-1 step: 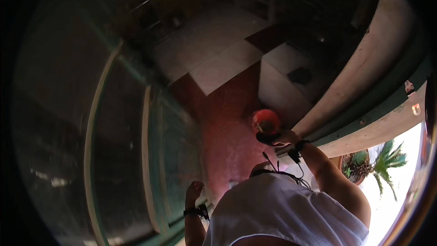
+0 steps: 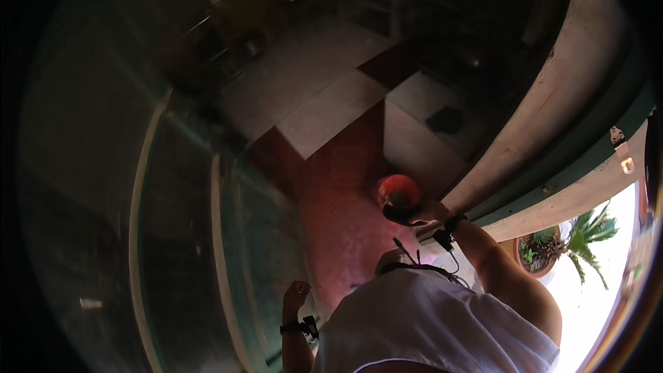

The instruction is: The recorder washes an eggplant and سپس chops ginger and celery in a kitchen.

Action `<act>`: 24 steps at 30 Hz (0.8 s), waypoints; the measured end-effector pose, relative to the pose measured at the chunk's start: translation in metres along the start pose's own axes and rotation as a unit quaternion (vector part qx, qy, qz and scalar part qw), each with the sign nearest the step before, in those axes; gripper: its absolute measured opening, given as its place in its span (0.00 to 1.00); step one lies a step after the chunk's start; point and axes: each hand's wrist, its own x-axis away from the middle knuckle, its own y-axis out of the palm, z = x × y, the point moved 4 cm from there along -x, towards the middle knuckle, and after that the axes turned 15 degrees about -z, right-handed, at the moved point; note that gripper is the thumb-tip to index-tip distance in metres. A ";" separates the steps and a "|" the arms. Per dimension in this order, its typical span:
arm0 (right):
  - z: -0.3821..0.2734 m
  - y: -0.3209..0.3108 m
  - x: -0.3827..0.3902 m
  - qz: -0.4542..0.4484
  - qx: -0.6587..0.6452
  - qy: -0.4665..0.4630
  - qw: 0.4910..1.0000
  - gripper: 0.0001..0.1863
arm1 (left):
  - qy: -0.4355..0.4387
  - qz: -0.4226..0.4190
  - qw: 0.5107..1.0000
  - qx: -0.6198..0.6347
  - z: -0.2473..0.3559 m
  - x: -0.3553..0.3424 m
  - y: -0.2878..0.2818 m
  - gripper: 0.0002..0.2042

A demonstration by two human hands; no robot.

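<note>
Here, seen steeply from above, the person's right hand [image 2: 429,213] reaches forward at right of centre, its fingers closed around the dark rim or handle of a round orange-red plastic container [image 2: 398,190]; the container hangs just above the floor, close beside the pale curved wall [image 2: 552,97] on the right; what it contains cannot be told. A dark strap with a small black device [image 2: 445,238] circles the right wrist, and thin dark cords run from it toward the chest. The left hand [image 2: 297,297] sits low and near, at left of the white cloth shirt [image 2: 428,324]; its fingers are curled into a loose fist with nothing visible in them; a dark band with a small black box [image 2: 304,327] sits on that wrist. The floor of large pale square tiles and dark red tiles [image 2: 338,173] stretches away to the far side; a tall greenish glass door panel with pale frame strips [image 2: 179,235] fills the left. At near right, in bright daylight, stands a terracotta pot holding a small green palm-like plant [image 2: 552,249].
</note>
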 end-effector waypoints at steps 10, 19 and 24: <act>-0.041 -0.160 -0.151 0.105 -0.064 0.001 0.992 0.32 | 0.257 -0.127 0.898 -0.334 0.119 -0.304 -0.126 0.13; -0.121 -0.338 -0.276 0.139 -0.061 0.004 0.988 0.27 | -0.012 -0.041 0.953 0.299 0.245 -0.432 -0.252 0.13; -0.144 -0.431 -0.323 0.194 -0.092 0.008 0.977 0.29 | 0.013 0.014 0.950 0.310 0.310 -0.559 -0.325 0.08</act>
